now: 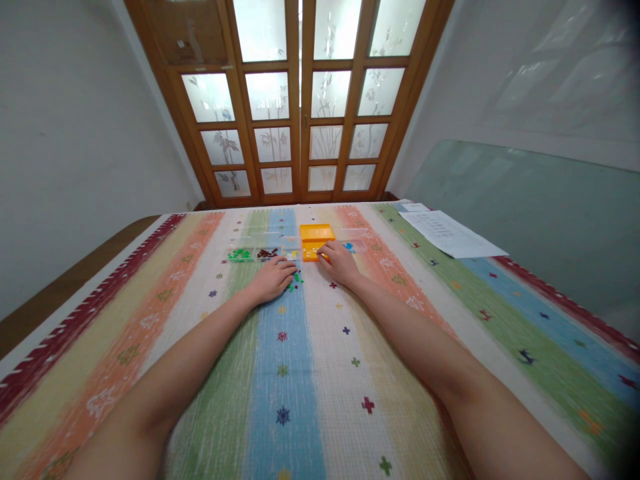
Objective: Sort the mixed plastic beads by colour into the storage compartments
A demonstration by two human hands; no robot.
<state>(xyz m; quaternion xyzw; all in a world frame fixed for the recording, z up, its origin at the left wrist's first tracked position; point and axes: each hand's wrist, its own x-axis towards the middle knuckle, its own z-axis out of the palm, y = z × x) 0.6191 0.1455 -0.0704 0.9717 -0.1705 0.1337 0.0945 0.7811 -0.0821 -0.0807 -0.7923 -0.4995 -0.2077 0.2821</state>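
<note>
An open orange box (317, 233) stands at the far middle of the table with small pale pieces in its near half. My right hand (341, 263) is at that box's right side, fingers bent over its edge; what they hold, if anything, is too small to see. My left hand (275, 279) rests on the cloth, fingers spread beside small green pieces (297, 277). Behind it, clear open boxes hold green pieces (240, 255), dark brown pieces (267, 253) and yellow pieces (289, 253). Blue pieces (349, 247) lie in a clear box right of my right hand.
A striped cloth (283, 347) covers the table. Printed white paper (450, 233) lies at the back right, with a smaller sheet (415, 207) behind it. A greenish glass panel (540, 200) stands along the right side. Wooden doors with glass panes (300, 100) are beyond the table.
</note>
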